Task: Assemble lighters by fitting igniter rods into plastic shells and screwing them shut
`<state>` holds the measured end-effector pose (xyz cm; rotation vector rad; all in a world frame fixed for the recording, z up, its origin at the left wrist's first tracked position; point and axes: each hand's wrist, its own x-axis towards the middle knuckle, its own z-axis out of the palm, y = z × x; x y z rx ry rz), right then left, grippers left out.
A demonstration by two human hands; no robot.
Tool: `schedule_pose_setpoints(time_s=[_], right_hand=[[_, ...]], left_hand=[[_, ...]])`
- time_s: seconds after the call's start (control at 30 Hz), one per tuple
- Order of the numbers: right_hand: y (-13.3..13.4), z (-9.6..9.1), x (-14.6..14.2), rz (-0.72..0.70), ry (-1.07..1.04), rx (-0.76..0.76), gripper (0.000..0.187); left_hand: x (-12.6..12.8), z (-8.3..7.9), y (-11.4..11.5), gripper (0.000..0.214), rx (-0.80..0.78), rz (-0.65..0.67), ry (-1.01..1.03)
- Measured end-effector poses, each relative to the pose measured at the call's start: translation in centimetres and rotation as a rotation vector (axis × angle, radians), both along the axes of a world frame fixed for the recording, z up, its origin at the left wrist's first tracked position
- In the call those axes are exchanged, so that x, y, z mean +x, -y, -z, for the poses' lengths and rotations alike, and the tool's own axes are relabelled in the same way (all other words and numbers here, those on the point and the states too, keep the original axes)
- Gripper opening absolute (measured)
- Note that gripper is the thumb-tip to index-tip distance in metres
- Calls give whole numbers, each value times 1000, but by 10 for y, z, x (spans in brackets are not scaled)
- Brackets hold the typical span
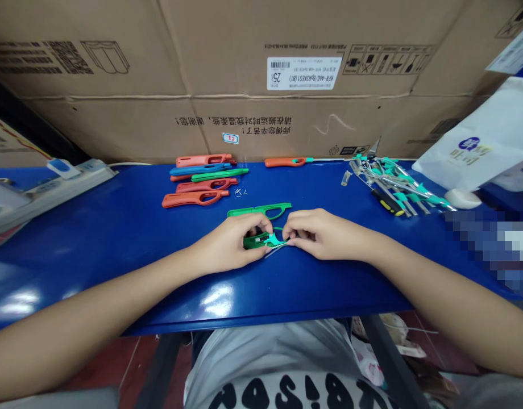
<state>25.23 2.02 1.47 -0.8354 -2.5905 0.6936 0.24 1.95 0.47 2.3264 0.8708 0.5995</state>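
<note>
We see left hand (229,241) pinching hollow green lighter shell (250,243), curved turquoise plastic piece (274,241) inside; right hand (319,234) bunched at looped end, grip we cannot tell. Tabletop (282,298) glossy.

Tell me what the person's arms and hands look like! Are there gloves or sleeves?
No gloves! The left hand and right hand are bare, and no rings or watch show, though some fingers are partly hidden. No sleeves cover the forearms in view. The shirt is light grey with big, chunky black lettering.
</note>
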Motion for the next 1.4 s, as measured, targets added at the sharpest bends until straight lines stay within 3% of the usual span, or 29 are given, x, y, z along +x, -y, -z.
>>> schedule_pose_setpoints(time_s=[0.37, 0.67, 0.87, 1.4], right_hand=[[2, 1, -4, 82, -18, -35, 19], [3, 1, -3, -24, 87, 83, 16], [5, 8, -5, -90, 200, 185, 24], [4, 9, -6, -86, 207, 235, 26]], left_hand=[[3, 1, -1, 15, -82, -52, 37], [4, 4, -3, 18, -223, -80, 118], [3, 6, -7, 20, -298, -79, 142], [-3, 5, -16, 20, -303, -16, 115]])
